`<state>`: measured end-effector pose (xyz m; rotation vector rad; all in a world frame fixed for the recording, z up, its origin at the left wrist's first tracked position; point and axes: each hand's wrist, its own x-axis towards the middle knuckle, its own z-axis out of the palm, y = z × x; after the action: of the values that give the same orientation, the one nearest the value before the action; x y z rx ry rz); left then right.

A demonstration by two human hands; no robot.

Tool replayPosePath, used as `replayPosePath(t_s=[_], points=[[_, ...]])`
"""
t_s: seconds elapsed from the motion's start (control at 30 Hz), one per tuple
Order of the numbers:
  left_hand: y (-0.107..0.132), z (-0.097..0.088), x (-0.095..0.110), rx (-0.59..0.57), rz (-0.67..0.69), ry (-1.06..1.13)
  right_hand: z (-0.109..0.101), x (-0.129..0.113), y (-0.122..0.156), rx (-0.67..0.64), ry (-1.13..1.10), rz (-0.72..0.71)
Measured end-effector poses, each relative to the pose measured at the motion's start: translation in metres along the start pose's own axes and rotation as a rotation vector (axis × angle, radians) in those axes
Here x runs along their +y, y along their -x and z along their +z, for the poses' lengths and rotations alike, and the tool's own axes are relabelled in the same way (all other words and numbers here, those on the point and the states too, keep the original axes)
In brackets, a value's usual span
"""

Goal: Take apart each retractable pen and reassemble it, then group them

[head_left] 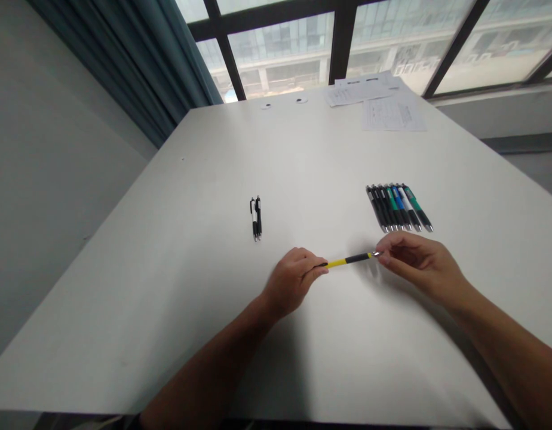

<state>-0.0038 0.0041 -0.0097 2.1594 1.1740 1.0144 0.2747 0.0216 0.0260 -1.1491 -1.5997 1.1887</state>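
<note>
A yellow pen (337,263) with a black grip and a silver tip lies nearly level between my two hands, above the table. My left hand (294,279) is closed around its clip end, which the fingers mostly hide. At the other end, the thumb and fingertips of my right hand (419,263) pinch the silver tip. Just beyond the right hand, a row of several pens (396,209) in black, green, blue and white lies side by side. Two pens, one white and black (254,220) and one black (258,218), lie beyond my left hand.
The white table (177,251) fills most of the view. Printed papers (395,113) lie at its far right, and two small white round pieces (301,100) sit near the far edge. A blue curtain (168,65) and windows stand behind.
</note>
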Motion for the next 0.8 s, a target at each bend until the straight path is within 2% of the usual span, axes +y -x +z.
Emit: replayPosePath(t_s=[0.33, 0.8], points=[[0.001, 0.0, 0.0, -0.017, 0.023, -0.016, -0.003, 0.006, 0.002, -0.039, 0.059, -0.028], [0.001, 0.0, 0.0, -0.042, 0.034, -0.038, -0.003, 0.011, 0.001, -0.027, 0.058, -0.016]])
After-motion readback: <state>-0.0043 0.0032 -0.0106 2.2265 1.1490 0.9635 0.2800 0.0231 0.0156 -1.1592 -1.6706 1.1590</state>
